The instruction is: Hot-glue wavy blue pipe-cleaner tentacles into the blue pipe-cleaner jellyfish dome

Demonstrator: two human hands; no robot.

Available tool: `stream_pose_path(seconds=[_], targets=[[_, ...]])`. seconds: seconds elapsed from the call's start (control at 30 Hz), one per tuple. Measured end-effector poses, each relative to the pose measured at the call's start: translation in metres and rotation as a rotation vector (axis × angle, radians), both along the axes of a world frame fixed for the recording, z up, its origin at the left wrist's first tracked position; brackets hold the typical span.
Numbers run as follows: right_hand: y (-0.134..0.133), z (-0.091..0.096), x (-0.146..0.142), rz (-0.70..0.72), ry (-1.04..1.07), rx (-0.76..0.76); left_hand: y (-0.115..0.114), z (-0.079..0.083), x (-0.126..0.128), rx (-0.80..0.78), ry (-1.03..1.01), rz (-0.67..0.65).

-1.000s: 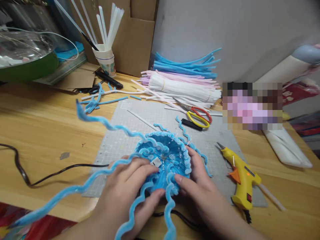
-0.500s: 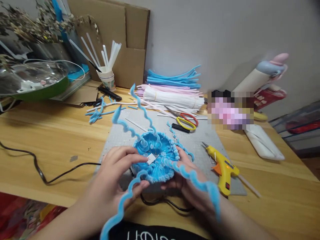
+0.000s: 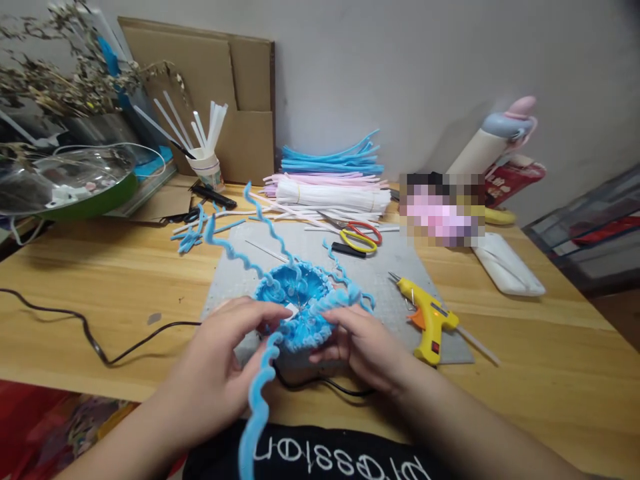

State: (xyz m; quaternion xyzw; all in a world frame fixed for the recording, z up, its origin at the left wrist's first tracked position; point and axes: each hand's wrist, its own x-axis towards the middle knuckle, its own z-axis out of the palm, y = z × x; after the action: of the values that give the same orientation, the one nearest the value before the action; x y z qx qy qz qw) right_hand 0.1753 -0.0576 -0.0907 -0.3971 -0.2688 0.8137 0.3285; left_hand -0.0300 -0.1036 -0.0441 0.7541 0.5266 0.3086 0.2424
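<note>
A hollow blue pipe-cleaner dome (image 3: 313,277), open side up, is held between my two hands above the grey cutting mat. Long curled blue pipe cleaners (image 3: 259,393) stick out of it in several directions. My left hand (image 3: 227,347) grips its left side, with fingertips at a small white piece (image 3: 292,311) inside. On the right side, my right hand (image 3: 367,343) holds the dome, its thumb and finger against the base of a thick curled strand (image 3: 340,298). The undersides of both grips are partly hidden.
On the grey cutting mat (image 3: 400,267) lie a yellow glue gun (image 3: 431,325) and scissors (image 3: 361,237). Behind are bundles of white pipe cleaners (image 3: 333,195) and blue ones (image 3: 330,160). A cup of glue sticks (image 3: 206,167) stands back left. A black cord (image 3: 90,333) crosses the table.
My right hand's thumb and fingers have come over the rim to the thick curled strand, which pointed toward me before. The view has shifted slightly, and the near strand has swung right.
</note>
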Motion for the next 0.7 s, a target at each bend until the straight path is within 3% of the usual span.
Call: stream_pose_path(seconds=[0.17, 0.3, 0.4, 0.57, 0.7], targets=[[0.0, 0.002, 0.0, 0.013, -0.003, 0.023, 0.005, 0.005, 0.003, 0.033, 0.14, -0.125], [0.0, 0.003, 0.0, 0.033, -0.017, 0.048, 0.012, 0.004, 0.006, 0.097, 0.152, -0.13], [0.001, 0.004, 0.0, 0.034, -0.043, 0.051, 0.011, 0.008, 0.008, 0.061, 0.15, -0.142], [0.0, 0.004, 0.0, 0.034, -0.038, 0.043, 0.009, 0.018, 0.009, -0.005, 0.231, -0.304], [0.0, -0.001, 0.0, 0.011, -0.043, 0.037, 0.018, 0.009, 0.008, 0.048, 0.211, -0.138]])
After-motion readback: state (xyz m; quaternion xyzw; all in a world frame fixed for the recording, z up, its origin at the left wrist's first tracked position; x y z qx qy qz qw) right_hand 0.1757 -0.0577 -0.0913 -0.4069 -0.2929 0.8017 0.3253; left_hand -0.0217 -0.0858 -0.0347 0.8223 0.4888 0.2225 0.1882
